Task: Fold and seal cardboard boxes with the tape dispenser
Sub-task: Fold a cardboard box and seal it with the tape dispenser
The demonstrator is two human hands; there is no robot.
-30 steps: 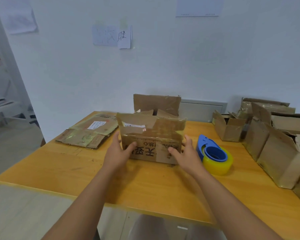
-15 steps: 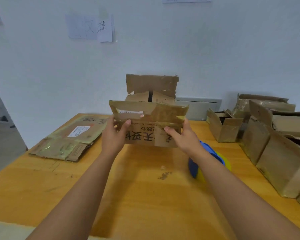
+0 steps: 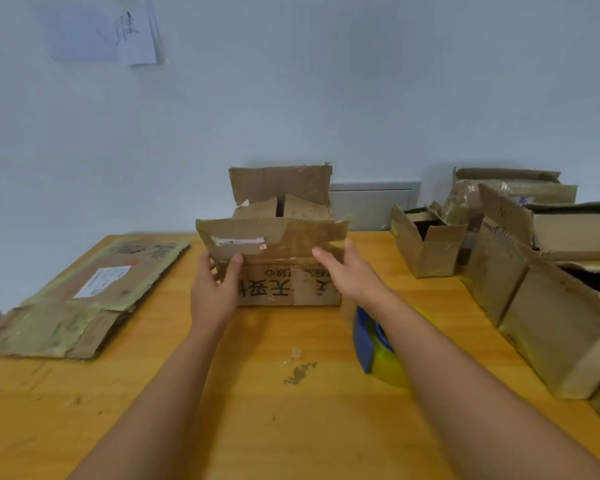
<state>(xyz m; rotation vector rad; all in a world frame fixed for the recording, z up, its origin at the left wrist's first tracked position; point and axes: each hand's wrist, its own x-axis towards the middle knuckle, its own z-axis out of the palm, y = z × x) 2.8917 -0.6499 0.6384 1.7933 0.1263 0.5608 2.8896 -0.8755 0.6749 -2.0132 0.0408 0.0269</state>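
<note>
Pale blue-white wall fills the upper half of the frame, with a couple of paper notes (image 3: 118,32) stuck to it at the upper left and a grey metal panel (image 3: 373,202) low down behind the boxes. Below it runs the orange-yellow wooden counter (image 3: 257,427), scuffed and marked with a dark smear near the middle. At the centre of the frame sits a worn brown cardboard box (image 3: 278,268) with black printed characters on its near side, its near flap standing up and its far flap raised behind it. The left hand (image 3: 213,292) grips the box's left corner, thumb pressed on the near flap just under a white label. The right hand (image 3: 347,271) holds the right end of that flap, thumb in front and fingers hidden behind the card. Just right of centre, partly hidden under the right forearm, a blue plastic tape dispenser with a yellowish roll of tape (image 3: 378,348) rests on the counter, near the box but apart from it. A flattened stack of tape-streaked cardboard (image 3: 84,299) lies at the left of the frame. On the right, a small open brown box (image 3: 426,240) stands behind a cluster of larger battered cardboard boxes (image 3: 548,292).
</note>
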